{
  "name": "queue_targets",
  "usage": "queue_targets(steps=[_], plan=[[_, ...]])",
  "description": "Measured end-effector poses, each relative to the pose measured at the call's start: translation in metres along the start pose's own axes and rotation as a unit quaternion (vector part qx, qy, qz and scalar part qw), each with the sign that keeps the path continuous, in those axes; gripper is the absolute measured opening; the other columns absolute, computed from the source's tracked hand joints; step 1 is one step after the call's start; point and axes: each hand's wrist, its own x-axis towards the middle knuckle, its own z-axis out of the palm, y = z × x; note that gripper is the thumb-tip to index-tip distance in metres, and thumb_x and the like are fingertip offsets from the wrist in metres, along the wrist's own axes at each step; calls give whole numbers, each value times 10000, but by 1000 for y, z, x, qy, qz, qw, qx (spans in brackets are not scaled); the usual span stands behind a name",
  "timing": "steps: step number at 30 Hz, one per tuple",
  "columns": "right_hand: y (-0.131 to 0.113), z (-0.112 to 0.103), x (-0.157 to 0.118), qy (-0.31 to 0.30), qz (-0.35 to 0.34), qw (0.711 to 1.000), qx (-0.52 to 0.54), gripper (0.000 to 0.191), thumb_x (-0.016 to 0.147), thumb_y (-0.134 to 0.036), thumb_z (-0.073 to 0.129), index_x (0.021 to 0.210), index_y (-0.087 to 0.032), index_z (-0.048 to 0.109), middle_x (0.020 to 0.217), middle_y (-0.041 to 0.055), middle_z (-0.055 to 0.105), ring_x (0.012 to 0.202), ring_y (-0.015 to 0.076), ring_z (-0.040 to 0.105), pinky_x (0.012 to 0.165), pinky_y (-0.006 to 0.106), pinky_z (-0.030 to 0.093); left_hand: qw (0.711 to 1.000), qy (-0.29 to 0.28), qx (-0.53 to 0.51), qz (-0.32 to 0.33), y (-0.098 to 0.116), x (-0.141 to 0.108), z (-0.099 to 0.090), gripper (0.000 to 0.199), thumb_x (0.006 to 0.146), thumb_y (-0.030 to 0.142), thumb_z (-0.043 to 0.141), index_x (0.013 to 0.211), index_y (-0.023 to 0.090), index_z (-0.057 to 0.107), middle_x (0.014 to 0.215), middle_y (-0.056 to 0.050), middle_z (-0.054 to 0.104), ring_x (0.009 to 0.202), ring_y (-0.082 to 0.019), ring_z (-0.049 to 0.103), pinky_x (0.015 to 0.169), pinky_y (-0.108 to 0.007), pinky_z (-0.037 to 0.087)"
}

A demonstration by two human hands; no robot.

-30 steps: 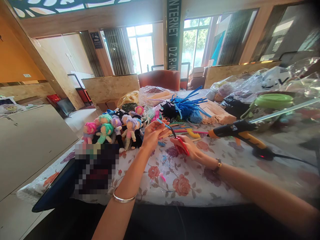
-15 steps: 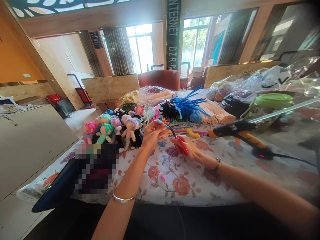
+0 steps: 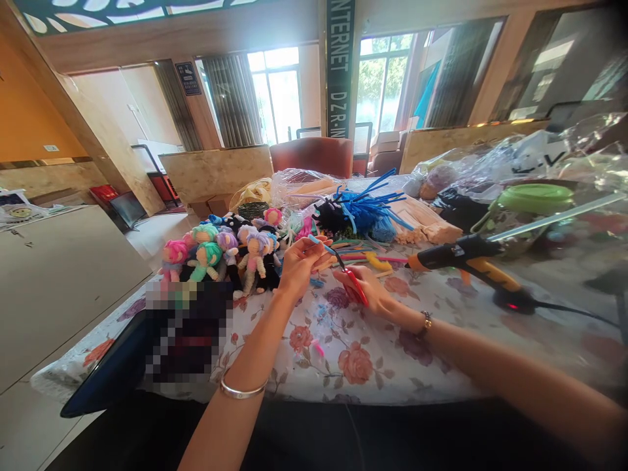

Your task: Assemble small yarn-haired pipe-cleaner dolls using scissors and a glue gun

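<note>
Red-handled scissors are held in my right hand, their dark blades pointing up and left toward my left hand. The fingers of my left hand are closed on a small light blue piece, whose end shows at the fingertips beside the blade tips. A blue piece lies on the flowered tablecloth just below my hands. Thin colored strips lie behind the scissors.
Several yarn dolls crowd the left. Blue pipe-cleaner-like stems lie behind my hands. A glue gun with a lit red light stands right, near a green-lidded container. A dark blurred object sits at front left.
The scissors have shifted very slightly in my right hand, and their handles look a little closer together. My left hand has stayed nearly still with the light blue piece.
</note>
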Motion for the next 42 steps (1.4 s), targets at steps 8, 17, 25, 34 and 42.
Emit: queue_targets(steps=[8,17,25,34,42], plan=[[9,2,4,-38,-7,997,59,540,727,-735,384,659,-201,344,623,-19,354,586,114,295,532,261,255,1000,-4,-24,5,2,0,2,365,510,363,842,688,143,610,922,-50,685,959,-207,657,871,-376,536],[13,4,7,-20,-27,999,13,523,755,-702,370,640,-193,324,632,-15,348,603,111,278,537,260,253,1000,-1,-20,4,1,0,1,380,517,372,840,700,143,597,929,-44,686,936,-201,666,896,-393,526],[6,-1,4,-42,-15,999,27,599,702,-792,353,629,-198,358,634,12,402,607,132,334,519,263,280,1000,6,-26,2,3,0,1,363,511,344,844,695,146,602,930,-43,688,977,-216,658,887,-394,538],[-4,-5,1,-37,-8,999,10,582,730,-763,343,574,-203,338,610,16,349,613,137,296,530,273,252,1000,7,-13,1,4,-1,2,367,518,366,840,689,144,603,916,-45,690,979,-221,660,875,-371,539],[-2,-5,1,-55,-10,998,31,577,733,-750,387,558,-203,338,563,13,380,571,130,329,506,268,278,1000,7,-21,1,3,-1,1,365,507,351,845,694,145,609,938,-47,691,969,-216,658,857,-378,549]])
